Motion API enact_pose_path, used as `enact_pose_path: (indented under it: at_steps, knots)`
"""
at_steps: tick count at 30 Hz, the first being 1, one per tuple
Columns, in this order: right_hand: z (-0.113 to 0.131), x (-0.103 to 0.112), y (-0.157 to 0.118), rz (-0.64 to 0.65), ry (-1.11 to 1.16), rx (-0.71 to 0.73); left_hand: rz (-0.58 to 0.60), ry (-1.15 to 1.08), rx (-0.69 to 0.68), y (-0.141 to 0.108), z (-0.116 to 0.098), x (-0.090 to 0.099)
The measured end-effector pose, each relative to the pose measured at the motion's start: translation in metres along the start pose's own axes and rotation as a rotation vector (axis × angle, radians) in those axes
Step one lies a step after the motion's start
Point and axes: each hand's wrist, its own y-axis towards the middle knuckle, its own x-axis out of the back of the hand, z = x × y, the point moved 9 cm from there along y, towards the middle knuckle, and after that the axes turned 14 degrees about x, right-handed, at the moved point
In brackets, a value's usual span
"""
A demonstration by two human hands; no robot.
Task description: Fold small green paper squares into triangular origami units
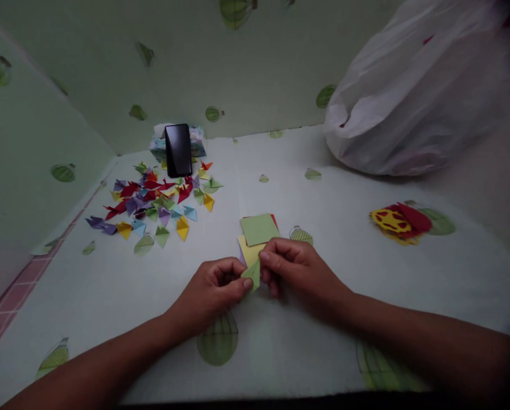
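Observation:
A small folded piece of green paper (252, 275) is between my two hands, low in the middle of the view. My left hand (221, 287) is closed on its lower left part, thumb on top. The fingers of my right hand (292, 266) pinch its upper right edge. Just beyond my hands lie square paper sheets: a green one (260, 229) on top of a red one, and a yellow one (249, 250) with a purple corner beside it, partly hidden by my fingers.
Several folded paper pieces (163, 215) in many colours are heaped at the left. Behind them a black phone (179, 151) leans on a tissue box (198, 141). Red and yellow cutouts (412, 219) lie at the right, below a large white plastic bag (408, 108).

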Motion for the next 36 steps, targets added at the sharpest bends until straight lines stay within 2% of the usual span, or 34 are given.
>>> enact_pose_path:
  at_steps: [2, 5, 7, 11, 22, 25, 30, 36]
  knots:
    - [0.002, 0.001, 0.002, -0.015, 0.016, 0.008, -0.055, -0.043, -0.004, 0.000, 0.001, 0.006]
    - [-0.007, -0.013, -0.001, 0.129, 0.026, -0.070, -0.093, -0.073, -0.015, 0.000, 0.003, 0.011]
    - [-0.010, -0.018, -0.003, 0.164, 0.026, -0.090, -0.083, -0.079, -0.009, 0.000, 0.004, 0.010]
    - [-0.007, -0.017, -0.003, 0.152, 0.014, -0.084, -0.051, -0.077, -0.018, 0.000, 0.003, 0.008]
    - [-0.008, -0.017, -0.002, 0.134, 0.048, -0.102, -0.057, -0.085, 0.008, 0.000, 0.005, 0.008]
    - [-0.008, -0.017, -0.001, 0.136, 0.073, -0.098, -0.082, -0.089, -0.007, -0.001, 0.003, 0.010]
    - [-0.007, -0.015, -0.001, 0.130, 0.067, -0.073, -0.050, -0.096, -0.042, -0.001, 0.001, 0.008]
    - [-0.008, -0.017, -0.001, 0.134, 0.183, -0.048, -0.029, -0.131, -0.047, 0.002, 0.004, 0.010]
